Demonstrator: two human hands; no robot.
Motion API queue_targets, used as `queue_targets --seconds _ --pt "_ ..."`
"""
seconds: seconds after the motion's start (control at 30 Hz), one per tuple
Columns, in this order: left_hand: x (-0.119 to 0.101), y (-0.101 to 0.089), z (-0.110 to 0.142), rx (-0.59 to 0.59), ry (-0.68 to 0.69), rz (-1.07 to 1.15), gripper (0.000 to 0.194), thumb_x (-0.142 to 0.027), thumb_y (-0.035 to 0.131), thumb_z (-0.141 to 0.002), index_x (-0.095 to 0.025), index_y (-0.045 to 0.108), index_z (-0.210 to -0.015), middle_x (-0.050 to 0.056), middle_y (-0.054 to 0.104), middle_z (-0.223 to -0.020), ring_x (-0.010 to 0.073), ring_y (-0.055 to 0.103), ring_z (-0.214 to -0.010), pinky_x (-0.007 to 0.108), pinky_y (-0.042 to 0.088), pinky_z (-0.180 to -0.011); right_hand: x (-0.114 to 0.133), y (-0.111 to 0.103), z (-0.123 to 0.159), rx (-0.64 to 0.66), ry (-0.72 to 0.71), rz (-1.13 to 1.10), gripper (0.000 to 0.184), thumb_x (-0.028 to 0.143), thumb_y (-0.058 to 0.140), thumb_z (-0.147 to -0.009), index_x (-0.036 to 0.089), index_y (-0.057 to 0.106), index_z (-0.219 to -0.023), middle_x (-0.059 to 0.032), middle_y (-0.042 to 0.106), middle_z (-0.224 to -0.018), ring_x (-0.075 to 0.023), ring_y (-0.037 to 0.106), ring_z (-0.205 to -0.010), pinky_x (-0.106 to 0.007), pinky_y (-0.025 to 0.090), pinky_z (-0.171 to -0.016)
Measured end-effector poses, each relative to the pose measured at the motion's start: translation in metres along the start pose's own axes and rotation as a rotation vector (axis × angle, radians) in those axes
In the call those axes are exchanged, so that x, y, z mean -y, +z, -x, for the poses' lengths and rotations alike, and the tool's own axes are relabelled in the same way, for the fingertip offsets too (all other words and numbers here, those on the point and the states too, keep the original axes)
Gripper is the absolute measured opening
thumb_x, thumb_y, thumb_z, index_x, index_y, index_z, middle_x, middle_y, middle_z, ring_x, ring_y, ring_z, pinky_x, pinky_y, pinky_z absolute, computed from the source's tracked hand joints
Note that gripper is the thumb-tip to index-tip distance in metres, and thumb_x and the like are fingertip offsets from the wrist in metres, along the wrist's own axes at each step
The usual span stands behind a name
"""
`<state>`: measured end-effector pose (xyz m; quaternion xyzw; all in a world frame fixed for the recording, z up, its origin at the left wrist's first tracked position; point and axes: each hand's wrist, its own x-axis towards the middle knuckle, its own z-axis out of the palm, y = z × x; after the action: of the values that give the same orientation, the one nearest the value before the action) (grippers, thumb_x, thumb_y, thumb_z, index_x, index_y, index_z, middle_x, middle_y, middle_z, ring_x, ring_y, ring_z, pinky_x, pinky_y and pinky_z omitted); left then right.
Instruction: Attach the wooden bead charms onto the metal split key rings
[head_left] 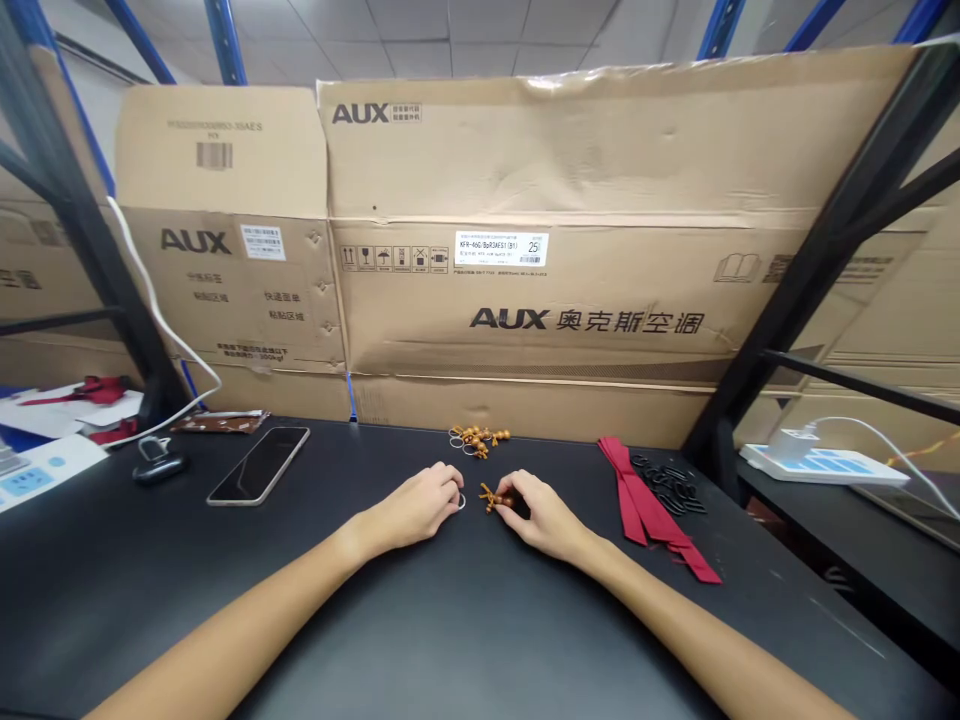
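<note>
My left hand (424, 505) is closed in a pinch on a small pale ring (461, 502), which pokes out at the fingertips. A short gap to the right, my right hand (544, 515) pinches a wooden bead charm with an orange-brown cord (489, 497). Its knotted cord end points toward the left hand, and the fingers partly cover the beads. Just beyond both hands lies a small pile of similar bead charms (480, 437) with metal rings at its left side.
Dark red ribbon strips (652, 510) and a heap of black loops (671, 485) lie on the black table (375, 640) at right. A phone (259, 467) and a black earbud-like case (160, 465) are at left. Large cardboard (525, 270) walls off the back; power strips (825, 463) flank both sides.
</note>
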<state>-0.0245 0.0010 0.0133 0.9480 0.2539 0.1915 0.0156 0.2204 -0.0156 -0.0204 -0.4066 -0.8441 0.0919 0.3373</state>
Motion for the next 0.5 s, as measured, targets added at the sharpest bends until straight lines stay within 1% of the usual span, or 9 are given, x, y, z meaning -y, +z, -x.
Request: queue_targets --seconds 0.13,0.2,0.33,0.5 --pt "-0.001 0.008 -0.001 -0.022 -0.027 0.025 0.018 -0.017 0.040 -0.095 -0.017 0.053 -0.082 0.010 0.055 -0.105 0.0200 0.053 -0.091 0.035 0.045 -0.085 0.003 0.004 0.001 -0.011 0.003 -0.056 0.014 0.016 0.055 -0.083 0.020 0.052 -0.096 -0.0034 0.059 -0.088 -0.0174 0.055 -0.080 -0.031 0.046 -0.075" --pt "-0.001 0.012 -0.001 -0.057 -0.059 0.076 0.019 -0.018 0.040 -0.094 -0.017 0.052 -0.080 0.010 0.054 -0.104 0.0204 0.051 -0.092 0.036 0.044 -0.087 0.006 0.006 0.001 -0.009 -0.011 -0.064 0.016 0.015 0.054 -0.082 0.020 0.053 -0.098 -0.0035 0.059 -0.088 -0.0174 0.055 -0.080 -0.032 0.047 -0.075" --pt "-0.002 0.018 -0.001 -0.110 -0.151 0.208 0.019 -0.020 0.039 -0.094 -0.018 0.050 -0.078 0.009 0.051 -0.104 0.0210 0.049 -0.096 0.038 0.044 -0.089 0.015 0.008 0.001 0.006 -0.058 -0.048 0.016 0.013 0.054 -0.082 0.021 0.057 -0.095 -0.0034 0.058 -0.085 -0.0182 0.054 -0.082 -0.032 0.047 -0.075" --pt "-0.011 0.021 -0.004 -0.111 -0.223 0.321 0.021 -0.019 0.038 -0.094 -0.018 0.049 -0.076 0.009 0.050 -0.106 0.0207 0.048 -0.098 0.040 0.042 -0.092 0.021 0.006 0.000 -0.008 -0.063 -0.093 0.019 0.012 0.053 -0.082 0.020 0.061 -0.097 -0.0037 0.055 -0.086 -0.0165 0.054 -0.078 -0.030 0.047 -0.072"
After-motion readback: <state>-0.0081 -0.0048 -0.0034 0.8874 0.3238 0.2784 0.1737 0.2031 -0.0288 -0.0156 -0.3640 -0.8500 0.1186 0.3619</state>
